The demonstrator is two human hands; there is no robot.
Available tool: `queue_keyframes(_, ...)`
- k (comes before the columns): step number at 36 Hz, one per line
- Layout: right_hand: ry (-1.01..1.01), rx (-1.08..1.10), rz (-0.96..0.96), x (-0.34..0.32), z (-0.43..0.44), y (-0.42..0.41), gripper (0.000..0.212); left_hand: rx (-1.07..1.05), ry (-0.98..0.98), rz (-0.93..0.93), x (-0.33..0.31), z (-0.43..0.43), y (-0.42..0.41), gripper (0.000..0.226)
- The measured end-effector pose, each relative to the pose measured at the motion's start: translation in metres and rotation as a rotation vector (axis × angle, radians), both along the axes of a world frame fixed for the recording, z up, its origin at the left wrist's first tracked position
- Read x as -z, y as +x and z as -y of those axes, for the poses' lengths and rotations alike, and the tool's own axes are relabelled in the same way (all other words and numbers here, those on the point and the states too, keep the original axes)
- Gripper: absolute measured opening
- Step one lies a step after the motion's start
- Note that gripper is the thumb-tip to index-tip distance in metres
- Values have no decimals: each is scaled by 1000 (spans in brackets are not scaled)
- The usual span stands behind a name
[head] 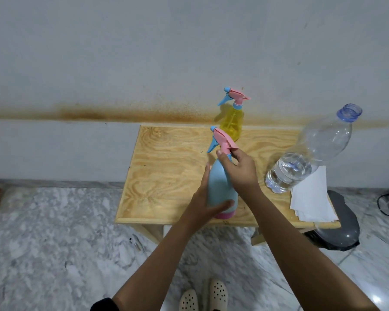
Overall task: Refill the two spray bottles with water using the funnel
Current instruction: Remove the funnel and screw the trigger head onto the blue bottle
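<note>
Head view. We find the blue spray bottle [220, 187] upright near the front edge of the surface [166, 176], about midway along it. The left hand [202, 203] is wrapped round its lower body, thumb across the front. The right hand [238, 169] pinches the pink spray head [222, 142] at its collar.

The yellow spray bottle [231, 122] stands at the rear edge, head on. The water bottle [305, 153], uncapped and roughly a third full, stands towards the right edge beside white papers [310, 198].

Risks, in our judgement:
- Twisting the head so close to the front edge could drag the bottle off if the left grip slips.
- The right forearm passes near the open water bottle, and a knock would soak the papers.
- No funnel is visible (possibly out of frame), and pouring without it would likely spill.
</note>
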State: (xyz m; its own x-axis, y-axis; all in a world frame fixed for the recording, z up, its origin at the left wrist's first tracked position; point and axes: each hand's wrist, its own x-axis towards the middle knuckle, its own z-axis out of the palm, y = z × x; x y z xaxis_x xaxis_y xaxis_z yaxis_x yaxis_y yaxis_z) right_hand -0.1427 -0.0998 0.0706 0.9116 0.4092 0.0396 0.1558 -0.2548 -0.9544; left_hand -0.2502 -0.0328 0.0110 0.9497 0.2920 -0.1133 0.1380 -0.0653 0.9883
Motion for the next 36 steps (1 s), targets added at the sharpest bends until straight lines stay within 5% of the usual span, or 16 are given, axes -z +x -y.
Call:
queue_keyframes(7, -95, -224, -201, 17, -5, -5, 16, -86, 14, -39, 17, 13, -29, 98)
queue_keyframes(24, -212, -443, -296, 68, -11, -30, 55, -250, -151, -239, 53, 54, -70, 112)
queue_keyframes(36, -268, -465, -285, 67, -18, -30, 32, -283, -203, -247, 54, 57, -67, 112)
